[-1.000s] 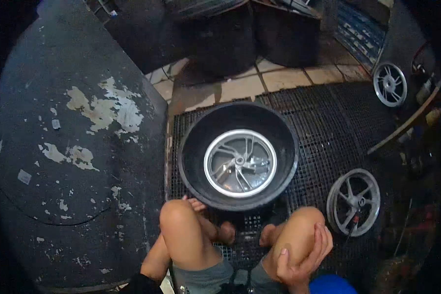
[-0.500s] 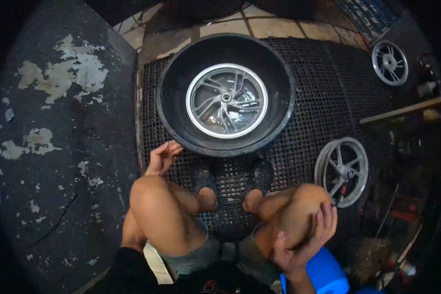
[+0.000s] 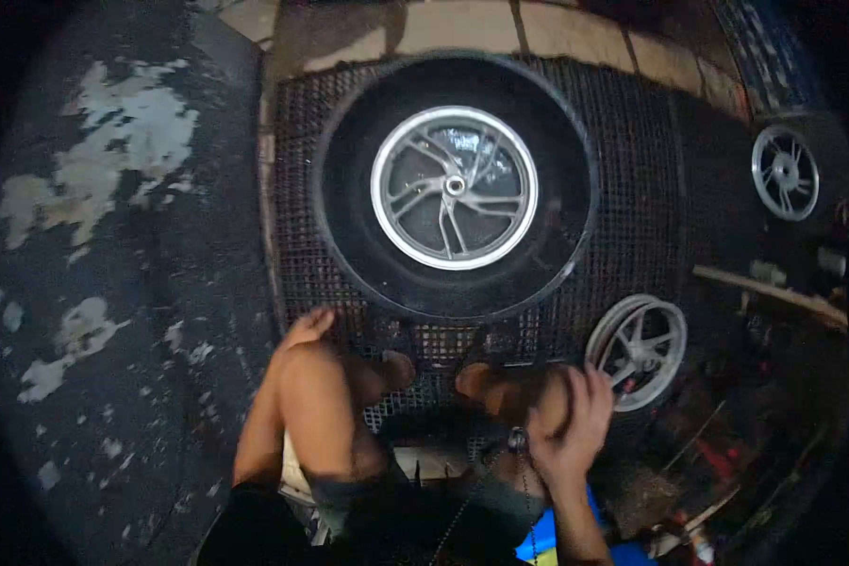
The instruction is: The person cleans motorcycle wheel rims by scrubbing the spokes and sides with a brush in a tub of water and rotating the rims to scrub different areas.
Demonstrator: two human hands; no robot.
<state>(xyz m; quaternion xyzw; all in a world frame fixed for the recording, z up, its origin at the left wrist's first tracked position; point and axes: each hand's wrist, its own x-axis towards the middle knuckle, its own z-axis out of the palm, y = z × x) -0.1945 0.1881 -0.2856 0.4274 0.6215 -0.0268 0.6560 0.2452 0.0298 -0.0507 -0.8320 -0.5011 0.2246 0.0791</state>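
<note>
Resting on R knee (image 3: pixel 552 398): R hand (image 3: pixel 575 426), fingers spread, loose. L hand (image 3: pixel 309 328) by L knee (image 3: pixel 313 377), nr L edge of mat (image 3: pixel 299 226) (blurred, can't tell its grip). Spoked wheel (image 3: pixel 455 185) lies in black tub (image 3: pixel 351 226), nr mat's far edge.

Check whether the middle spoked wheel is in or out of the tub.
In: the spoked wheel lies within the black tub, whose wall encircles it.

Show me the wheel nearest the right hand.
The lower-right wheel, close by the right hand. The middle wheel, inside the tub, and the upper-right wheel are both clearly farther from it.
</note>
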